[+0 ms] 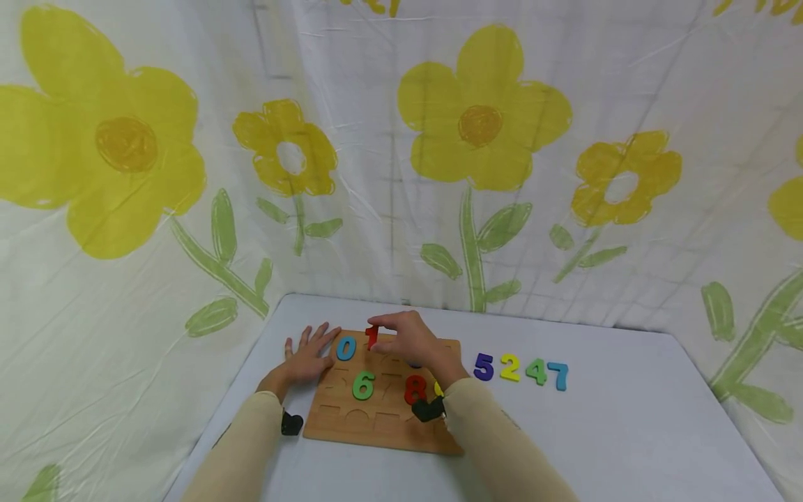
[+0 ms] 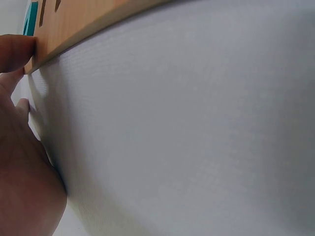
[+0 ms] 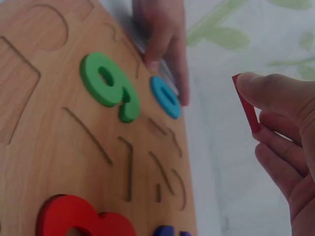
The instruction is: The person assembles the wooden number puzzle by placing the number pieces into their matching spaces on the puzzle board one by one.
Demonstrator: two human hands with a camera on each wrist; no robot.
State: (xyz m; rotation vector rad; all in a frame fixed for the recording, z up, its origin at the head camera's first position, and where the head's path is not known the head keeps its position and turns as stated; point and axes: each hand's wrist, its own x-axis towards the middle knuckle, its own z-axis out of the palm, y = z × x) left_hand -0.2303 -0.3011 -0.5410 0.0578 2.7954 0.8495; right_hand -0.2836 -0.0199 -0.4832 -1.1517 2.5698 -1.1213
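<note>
A wooden number board (image 1: 339, 430) lies on the table. My left hand (image 1: 306, 359) rests at its left edge with fingers spread; in the left wrist view the thumb (image 2: 17, 51) touches the board. Above the board's top row, my right hand (image 1: 414, 340) pinches a red number 1 (image 3: 247, 105) between thumb and fingers. On the board sit a blue 0 (image 1: 339, 348), a green 6 (image 3: 91, 81) and a red 8 (image 3: 61, 212). My right hand and wrist partly hide a dark blue piece (image 3: 166, 231) and a yellow piece (image 1: 437, 389).
Right of the board, a purple 5 (image 1: 484, 367), a yellow 2 (image 1: 510, 368), a green 4 (image 1: 537, 372) and a light blue 7 (image 1: 560, 374) lie in a row on the white table (image 1: 627, 418). A flower-printed curtain (image 1: 370, 230) hangs behind.
</note>
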